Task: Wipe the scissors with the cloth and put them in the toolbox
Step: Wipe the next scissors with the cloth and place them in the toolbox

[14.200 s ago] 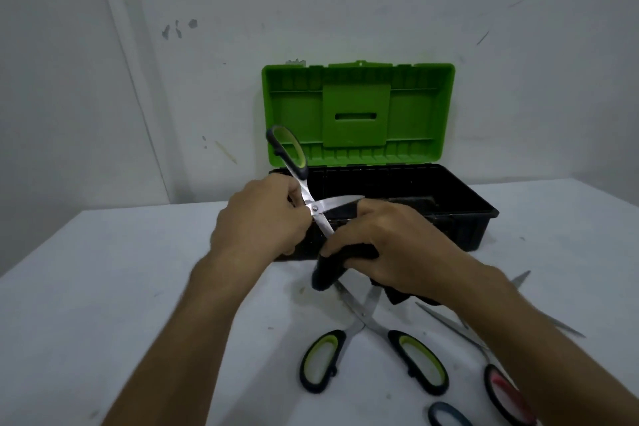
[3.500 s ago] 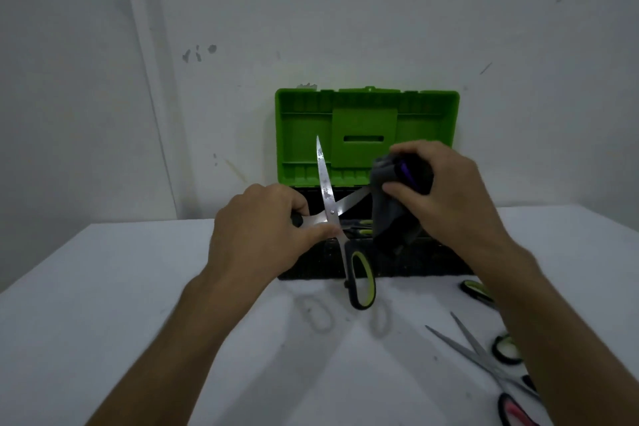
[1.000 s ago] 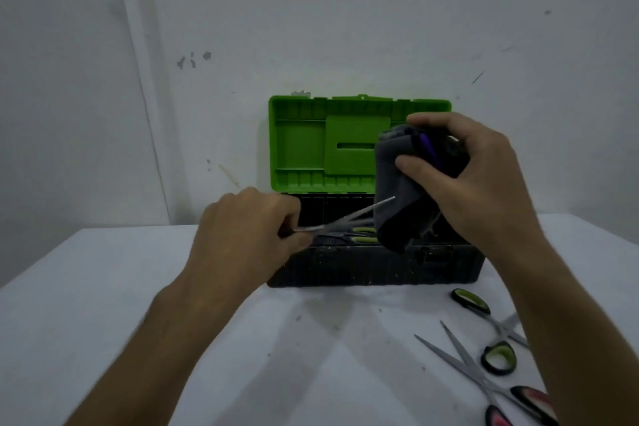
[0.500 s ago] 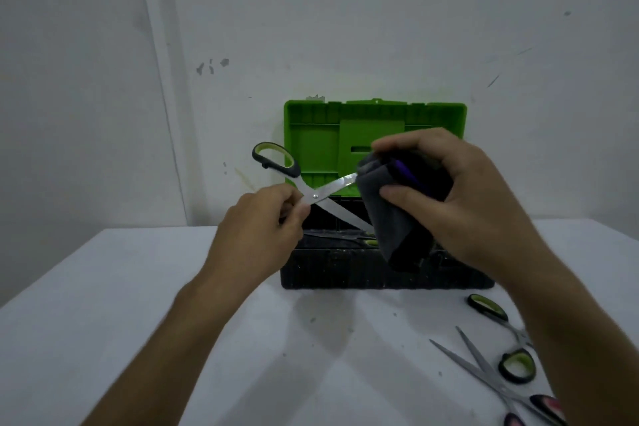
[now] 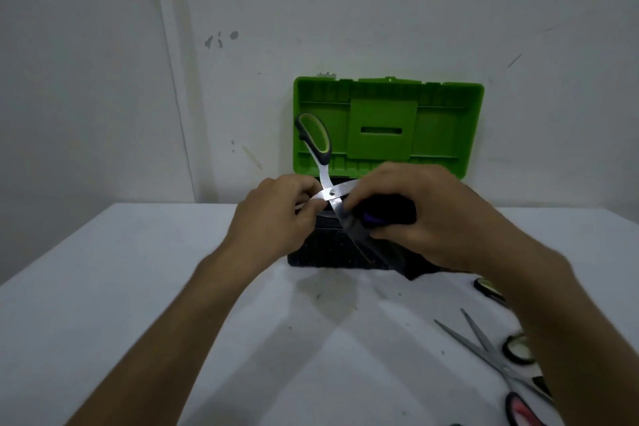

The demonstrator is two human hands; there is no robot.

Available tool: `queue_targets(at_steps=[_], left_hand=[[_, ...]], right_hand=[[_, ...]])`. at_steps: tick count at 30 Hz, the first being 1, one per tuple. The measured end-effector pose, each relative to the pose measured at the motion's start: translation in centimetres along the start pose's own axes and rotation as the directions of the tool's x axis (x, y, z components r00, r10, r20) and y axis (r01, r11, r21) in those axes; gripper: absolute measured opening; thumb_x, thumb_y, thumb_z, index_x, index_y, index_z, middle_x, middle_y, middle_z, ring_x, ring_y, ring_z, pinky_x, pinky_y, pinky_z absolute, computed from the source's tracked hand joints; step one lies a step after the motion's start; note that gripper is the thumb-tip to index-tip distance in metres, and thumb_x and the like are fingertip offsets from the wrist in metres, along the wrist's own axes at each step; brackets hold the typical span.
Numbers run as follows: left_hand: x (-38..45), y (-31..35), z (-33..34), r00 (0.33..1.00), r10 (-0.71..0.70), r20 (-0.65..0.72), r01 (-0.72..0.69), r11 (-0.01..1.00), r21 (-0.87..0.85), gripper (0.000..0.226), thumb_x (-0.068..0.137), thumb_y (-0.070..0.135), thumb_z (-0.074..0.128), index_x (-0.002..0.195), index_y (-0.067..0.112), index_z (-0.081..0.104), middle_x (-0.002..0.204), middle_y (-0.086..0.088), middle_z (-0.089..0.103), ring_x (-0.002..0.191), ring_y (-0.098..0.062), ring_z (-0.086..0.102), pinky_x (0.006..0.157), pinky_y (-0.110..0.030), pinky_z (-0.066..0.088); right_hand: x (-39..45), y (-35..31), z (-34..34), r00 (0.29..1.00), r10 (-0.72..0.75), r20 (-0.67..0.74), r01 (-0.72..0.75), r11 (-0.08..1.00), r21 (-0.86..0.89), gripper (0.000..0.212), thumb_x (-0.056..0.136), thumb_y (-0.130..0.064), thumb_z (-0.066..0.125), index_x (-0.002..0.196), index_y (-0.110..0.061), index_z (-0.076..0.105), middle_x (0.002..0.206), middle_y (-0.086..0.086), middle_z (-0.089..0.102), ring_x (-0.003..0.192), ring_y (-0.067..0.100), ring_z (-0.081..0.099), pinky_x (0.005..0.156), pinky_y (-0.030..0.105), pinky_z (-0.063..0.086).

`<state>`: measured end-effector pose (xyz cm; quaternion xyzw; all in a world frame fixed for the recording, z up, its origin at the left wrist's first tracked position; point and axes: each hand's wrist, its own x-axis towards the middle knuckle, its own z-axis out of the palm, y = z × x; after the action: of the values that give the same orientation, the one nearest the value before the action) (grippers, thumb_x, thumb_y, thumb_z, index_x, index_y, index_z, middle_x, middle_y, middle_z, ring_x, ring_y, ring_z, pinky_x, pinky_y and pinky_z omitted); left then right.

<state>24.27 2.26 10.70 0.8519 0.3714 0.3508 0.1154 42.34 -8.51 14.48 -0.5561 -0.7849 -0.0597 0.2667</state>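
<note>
At the centre of the frame, the left hand [image 5: 276,214] is pinching the open scissors [image 5: 330,183] near the pivot, one green-and-black handle sticking up in front of the toolbox [image 5: 345,256] lid. The right hand [image 5: 425,214], its grip clenched around the dark cloth [image 5: 387,214], is pressing it against the lower blade, which is blurred. The toolbox is sitting open at the back of the white counter [image 5: 138,287]. More scissors [image 5: 491,353] are lying at lower right, partly hidden behind the right forearm.
</note>
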Motion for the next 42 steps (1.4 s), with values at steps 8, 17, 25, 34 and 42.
queue_targets(at_steps=[8, 17, 25, 34, 42], left_hand=[[0.1, 0.1, -1.3, 0.997, -0.030, 0.070, 0.031, 0.999, -0.007, 0.025, 0.094, 0.037, 0.056, 0.070, 0.036, 0.060, 0.055, 0.012, 0.062, 0.050, -0.001, 0.052, 0.056, -0.024, 0.037], [0.1, 0.3, -2.1, 0.992, -0.044, 0.122, 0.054, 0.995, -0.078, 0.024, 0.096, 0.033, 0.057, 0.075, 0.027, 0.066, 0.053, 0.008, 0.062, 0.041, 0.000, 0.050, 0.049, -0.021, 0.032], [0.3, -1.0, -2.8, 0.987, -0.136, 0.081, 0.150, 0.967, -0.206, 0.020, 0.097, 0.026, 0.056, 0.084, 0.019, 0.070, 0.055, 0.005, 0.063, 0.031, -0.002, 0.039, 0.047, -0.023, 0.031], [-0.3, 1.3, -2.2, 0.987, -0.019, 0.158, 0.033, 0.996, -0.087, 0.031, 0.095, 0.033, 0.057, 0.065, 0.033, 0.059, 0.051, 0.010, 0.060, 0.043, 0.004, 0.051, 0.051, -0.020, 0.034], [-0.2, 1.4, -2.2, 0.992, -0.033, 0.124, 0.044, 0.995, -0.087, 0.021, 0.095, 0.034, 0.058, 0.075, 0.031, 0.062, 0.054, 0.011, 0.059, 0.047, 0.002, 0.051, 0.058, -0.022, 0.037]], right_hand=[[0.3, -0.3, 1.4, 1.000, 0.009, 0.009, -0.009, 1.000, 0.029, 0.043, 0.072, -0.009, 0.084, 0.109, -0.027, 0.072, 0.109, -0.013, 0.067, 0.101, 0.005, 0.060, 0.088, 0.017, 0.050], [0.7, -0.7, 2.0, 0.973, -0.198, -0.117, 0.189, 0.979, -0.079, 0.049, 0.071, -0.005, 0.081, 0.115, -0.024, 0.071, 0.116, -0.009, 0.070, 0.107, 0.012, 0.062, 0.091, 0.031, 0.051], [-0.5, -0.4, 0.3, 0.962, -0.011, 0.272, 0.005, 1.000, 0.022, 0.041, 0.076, -0.020, 0.083, 0.111, -0.038, 0.071, 0.109, -0.021, 0.067, 0.102, -0.002, 0.061, 0.090, 0.022, 0.052], [0.2, 0.5, 2.0, 0.934, 0.125, -0.335, -0.102, 0.991, 0.085, 0.046, 0.080, -0.024, 0.079, 0.123, -0.020, 0.064, 0.117, -0.006, 0.065, 0.108, 0.007, 0.057, 0.098, 0.019, 0.046], [-0.8, 2.1, 0.0, 0.821, 0.262, -0.507, -0.243, 0.964, 0.106, 0.045, 0.081, -0.022, 0.079, 0.122, -0.018, 0.064, 0.115, -0.006, 0.062, 0.106, 0.006, 0.055, 0.093, 0.003, 0.039]])
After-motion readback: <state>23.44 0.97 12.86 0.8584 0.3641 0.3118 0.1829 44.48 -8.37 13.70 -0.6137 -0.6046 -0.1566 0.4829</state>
